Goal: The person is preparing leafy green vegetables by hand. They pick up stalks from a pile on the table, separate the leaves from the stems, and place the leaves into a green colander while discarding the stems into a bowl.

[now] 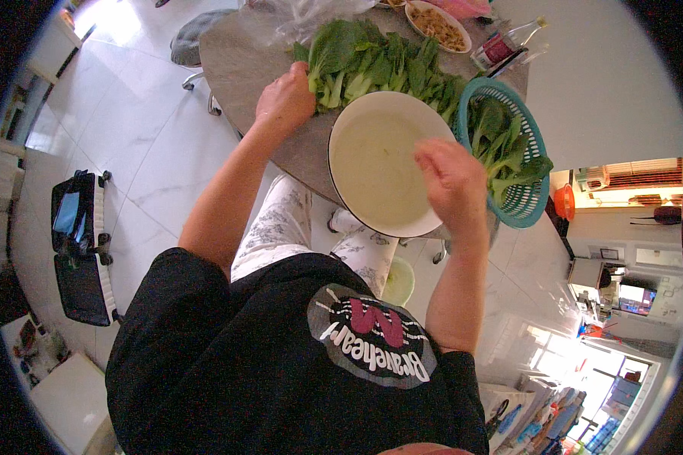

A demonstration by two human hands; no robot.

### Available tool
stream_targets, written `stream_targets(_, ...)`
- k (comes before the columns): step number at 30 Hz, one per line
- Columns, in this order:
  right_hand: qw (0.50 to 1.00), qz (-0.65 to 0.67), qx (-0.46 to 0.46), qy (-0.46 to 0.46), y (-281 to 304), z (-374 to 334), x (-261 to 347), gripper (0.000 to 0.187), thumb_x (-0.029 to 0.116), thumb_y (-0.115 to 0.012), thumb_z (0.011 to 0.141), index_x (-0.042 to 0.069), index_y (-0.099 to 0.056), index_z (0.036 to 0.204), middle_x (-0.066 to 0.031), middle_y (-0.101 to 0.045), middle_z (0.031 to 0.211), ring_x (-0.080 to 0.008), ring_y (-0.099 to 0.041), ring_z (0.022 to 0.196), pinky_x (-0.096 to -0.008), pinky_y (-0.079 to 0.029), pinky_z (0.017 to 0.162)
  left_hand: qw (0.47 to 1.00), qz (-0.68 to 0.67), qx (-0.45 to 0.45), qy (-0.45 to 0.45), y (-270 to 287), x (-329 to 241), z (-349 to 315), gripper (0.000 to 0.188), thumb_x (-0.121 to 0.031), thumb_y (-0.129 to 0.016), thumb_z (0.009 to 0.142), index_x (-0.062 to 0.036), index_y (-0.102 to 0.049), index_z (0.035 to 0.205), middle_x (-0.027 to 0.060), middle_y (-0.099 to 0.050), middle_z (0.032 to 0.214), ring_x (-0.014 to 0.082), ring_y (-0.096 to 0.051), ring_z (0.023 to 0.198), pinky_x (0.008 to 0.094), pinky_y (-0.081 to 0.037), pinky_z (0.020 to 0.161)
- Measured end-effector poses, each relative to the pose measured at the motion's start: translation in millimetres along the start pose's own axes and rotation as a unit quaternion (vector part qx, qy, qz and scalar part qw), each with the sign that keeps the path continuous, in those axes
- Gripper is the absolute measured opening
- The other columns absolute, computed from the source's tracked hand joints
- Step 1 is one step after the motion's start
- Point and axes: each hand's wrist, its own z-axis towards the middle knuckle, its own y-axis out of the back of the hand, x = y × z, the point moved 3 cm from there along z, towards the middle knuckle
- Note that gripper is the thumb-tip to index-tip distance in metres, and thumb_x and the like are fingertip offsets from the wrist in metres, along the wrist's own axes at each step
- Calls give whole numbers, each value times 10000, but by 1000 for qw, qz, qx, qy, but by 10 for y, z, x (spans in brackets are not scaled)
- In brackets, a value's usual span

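The person stands over a round grey tabletop [239,68], looking down at a heap of leafy greens [379,61] spread across it. The left hand [284,98] rests on the near edge of that heap, its fingers curled down onto the pale stalks; whether they actually grip a stalk I cannot tell, since the back of the hand hides them. The right hand [451,178] hovers over the right rim of a large white bowl [372,171], which sits at the tabletop's near edge and looks filled with pale liquid. Its fingers are loosely bunched together, and the blur keeps me from seeing whether anything is pinched between them. Just beside that hand, to the right, a teal plastic basket [527,197] holds more greens. Farther back stand a dish of cooked food [438,25] and a bottle [505,44].
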Motion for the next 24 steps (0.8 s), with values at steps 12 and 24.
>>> stream_targets(12, 998, 46, -11, -50, -168, 28, 204, 151, 212, -602, 861, 73, -663, 858, -109, -663, 829, -307, -636, 781, -405, -504, 686, 947, -271, -91, -149, 424, -179, -329, 366, -81, -663, 797, -32, -584, 1151, 64, -660, 862, 125, -614, 755, 282, -505, 671)
stream_targets(24, 981, -67, -126, -132, -62, -180, 28, 132, 261, -631, 822, 134, -659, 844, -58, -642, 794, -275, -604, 763, -377, -481, 640, 894, 156, 112, -404, -50, -954, -764, 212, -104, -541, 772, -52, -680, 922, 159, -667, 957, 327, -649, 880, 435, -535, 701)
